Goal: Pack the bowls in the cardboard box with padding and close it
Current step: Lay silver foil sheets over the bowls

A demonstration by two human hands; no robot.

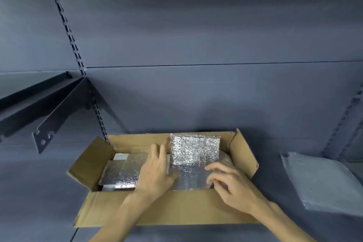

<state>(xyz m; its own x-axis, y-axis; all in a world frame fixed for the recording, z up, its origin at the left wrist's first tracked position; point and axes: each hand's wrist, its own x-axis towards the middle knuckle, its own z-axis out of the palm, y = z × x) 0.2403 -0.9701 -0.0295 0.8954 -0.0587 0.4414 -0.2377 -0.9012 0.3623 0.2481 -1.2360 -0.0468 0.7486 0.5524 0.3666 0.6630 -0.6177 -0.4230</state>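
The cardboard box (pixel 169 206) sits open on a dark shelf (pixel 39 192), near its front edge, with all four flaps folded outward so the inside stays reachable. No bowls can be seen — if they are already inside, they lie hidden under the silver padding (pixel 125 171), a foil bubble sheet that covers the box floor from the left end to the right.

The left hand (pixel 157 169) lies flat on the middle of the padding, fingers straight and together, reaching toward the back wall; it seems to be pressing the sheet down so it keeps its place. The right hand (pixel 229 184) hovers over the front right corner of the box with fingers loosely curled, touching or nearly touching the padding's edge — whether it actually pinches the sheet cannot be told. One panel of padding (pixel 194 149) stands upright against the back wall at the right, probably left up to be folded over the contents as a top layer.

A bubble wrap sheet (pixel 324 182) lies on the shelf well to the right of the box, likely spare cushioning. Closing the flaps is not yet begun.
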